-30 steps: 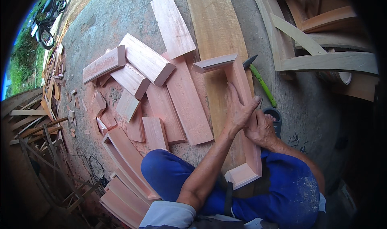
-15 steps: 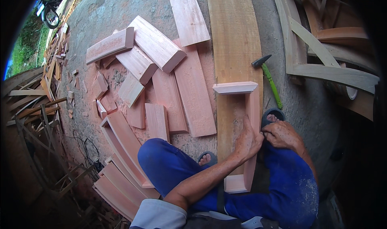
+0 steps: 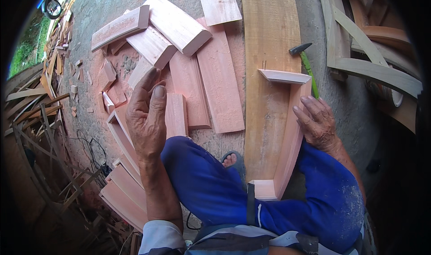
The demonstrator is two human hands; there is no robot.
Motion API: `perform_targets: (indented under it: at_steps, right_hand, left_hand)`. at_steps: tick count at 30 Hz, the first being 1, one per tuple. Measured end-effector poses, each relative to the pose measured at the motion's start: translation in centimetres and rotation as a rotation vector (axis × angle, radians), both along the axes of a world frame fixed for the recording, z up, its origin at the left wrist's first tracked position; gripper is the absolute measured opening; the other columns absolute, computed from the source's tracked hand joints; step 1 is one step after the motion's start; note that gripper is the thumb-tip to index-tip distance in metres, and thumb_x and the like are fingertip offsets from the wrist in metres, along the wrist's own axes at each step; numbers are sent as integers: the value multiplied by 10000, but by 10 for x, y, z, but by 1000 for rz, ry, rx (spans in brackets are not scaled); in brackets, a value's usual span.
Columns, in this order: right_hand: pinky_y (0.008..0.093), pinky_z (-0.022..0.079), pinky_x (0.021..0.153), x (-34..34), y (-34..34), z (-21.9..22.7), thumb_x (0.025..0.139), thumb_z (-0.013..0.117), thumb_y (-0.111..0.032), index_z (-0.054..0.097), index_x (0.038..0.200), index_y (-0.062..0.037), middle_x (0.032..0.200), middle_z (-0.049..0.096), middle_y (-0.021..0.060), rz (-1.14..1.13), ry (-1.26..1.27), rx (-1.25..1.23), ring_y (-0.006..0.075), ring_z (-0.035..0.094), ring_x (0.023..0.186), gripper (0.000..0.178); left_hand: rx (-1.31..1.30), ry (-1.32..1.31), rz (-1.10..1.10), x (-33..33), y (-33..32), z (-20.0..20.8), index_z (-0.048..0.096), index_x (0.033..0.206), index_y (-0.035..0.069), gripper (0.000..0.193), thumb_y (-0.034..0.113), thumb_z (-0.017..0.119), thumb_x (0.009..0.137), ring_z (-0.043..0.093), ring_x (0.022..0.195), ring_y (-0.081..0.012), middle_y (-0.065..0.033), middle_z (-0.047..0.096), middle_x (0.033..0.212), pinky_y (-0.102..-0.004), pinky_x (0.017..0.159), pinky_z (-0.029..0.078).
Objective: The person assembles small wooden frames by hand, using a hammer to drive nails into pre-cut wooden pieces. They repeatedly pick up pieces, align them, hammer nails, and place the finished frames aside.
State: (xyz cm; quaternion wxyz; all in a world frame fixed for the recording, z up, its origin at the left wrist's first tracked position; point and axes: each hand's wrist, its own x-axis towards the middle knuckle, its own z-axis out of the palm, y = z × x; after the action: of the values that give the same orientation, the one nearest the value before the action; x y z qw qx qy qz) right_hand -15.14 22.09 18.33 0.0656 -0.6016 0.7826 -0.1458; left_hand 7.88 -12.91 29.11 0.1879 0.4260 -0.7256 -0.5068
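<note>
My right hand grips the long outer side of a three-sided pale pink wooden frame, its fingers over the top edge. The frame lies partly on a long brown board, its two short ends pointing left. Thin nails stand up at the tip of the far end piece. My left hand is raised on the left, empty, fingers stretched and thumb apart. Below and beyond it lie cut pink wood pieces. A green-handled hammer lies just beyond my right hand, its handle partly hidden.
Thick bevelled blocks are heaped ahead on the concrete floor. Another pink frame stands by my left forearm. Wood scraps and dark cords lie at left; a wooden frame structure stands at right.
My left hand has let go of the frame and swung left and up. My right hand has moved farther along its side. The frame's far end has turned to the right.
</note>
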Motion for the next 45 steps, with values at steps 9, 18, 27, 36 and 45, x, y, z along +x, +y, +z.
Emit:
perform_targets:
  at_steps: [9, 18, 27, 36, 45]
  right_hand:
    - [573, 298, 1260, 30, -9, -13, 809, 761, -132, 703, 1312, -98, 1376, 661, 124, 79, -115, 161, 360, 519, 1413, 507]
    - [532, 217, 1262, 37, -9, -23, 898, 744, -268, 705, 1367, -188, 1379, 691, 40, 63, -23, 123, 306, 488, 1444, 477]
    - [539, 274, 1226, 44, -19, -28, 921, 722, -245, 724, 1338, -186, 1349, 707, 23, 91, 2, 81, 301, 534, 1390, 422]
    - [537, 268, 1230, 40, -16, -23, 920, 724, -246, 721, 1344, -188, 1355, 705, 25, 101, -24, 83, 301, 529, 1397, 428]
    - [555, 206, 1285, 39, -3, -37, 784, 777, -183, 750, 1244, -150, 1272, 702, 35, 10, -80, 54, 306, 502, 1411, 463]
  left_hand:
    - [-243, -599, 103, 207, 26, -144, 413, 1586, -35, 832, 348, 780, 945, 557, 1399, -339, -265, 534, 1540, -414, 1160, 447]
    - [-370, -915, 21, 245, 75, -218, 399, 1602, 3, 905, 325, 818, 867, 502, 1438, -400, -306, 486, 1561, -461, 1180, 407]
    - [554, -139, 163, 268, -6, -158, 513, 1503, -10, 718, 178, 783, 865, 658, 1132, -193, -121, 680, 1304, -367, 1027, 530]
    - [395, 82, 115, 226, -39, -100, 550, 1461, -8, 616, 157, 765, 908, 639, 1174, -167, -95, 677, 1305, -334, 1050, 509]
    - [221, 110, 197, 188, -74, -116, 586, 1385, 7, 447, 68, 701, 957, 672, 1059, -140, -70, 700, 1204, -317, 951, 559]
